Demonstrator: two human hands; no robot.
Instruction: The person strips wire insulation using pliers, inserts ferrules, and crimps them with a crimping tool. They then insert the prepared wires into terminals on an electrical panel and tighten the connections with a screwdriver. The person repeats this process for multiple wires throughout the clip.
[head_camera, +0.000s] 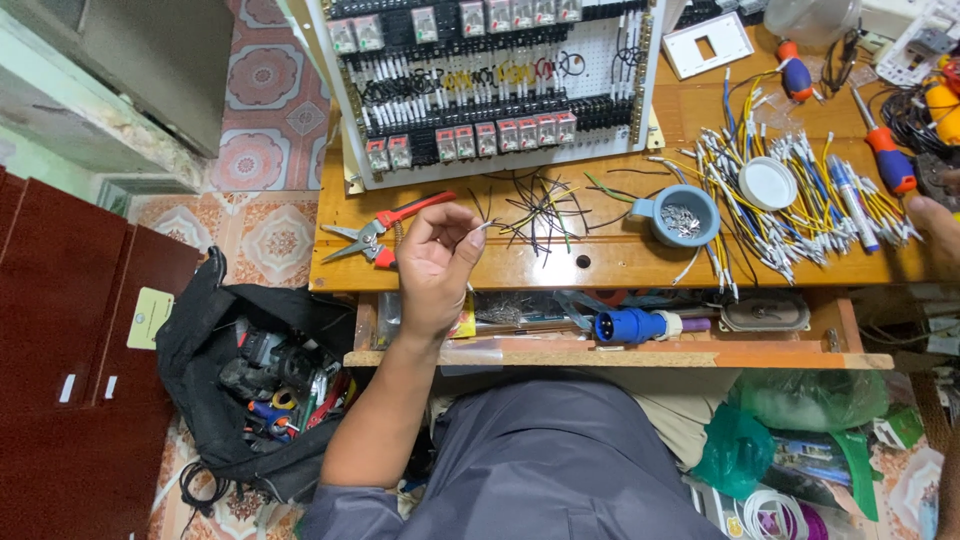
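Note:
My left hand (437, 262) is raised over the front edge of the wooden table (620, 262), its fingers pinched on a thin short wire (484, 227) whose tip sticks out to the right. Just beyond it lies a tangle of dark cut wires (540, 208), and red-handled wire cutters (378, 232) lie to its left. My right hand (937, 228) shows only partly at the right frame edge, resting near a heap of yellow, blue and white wires (800, 195). Whether it holds anything cannot be told.
A white panel with relays and terminal rows (490, 85) stands at the back. A blue cup of metal ferrules (684, 215), a white lid (768, 183) and orange-handled screwdrivers (885, 155) lie on the table. A blue plug (628, 325) sits on the shelf below. A black tool bag (255, 385) lies on the floor.

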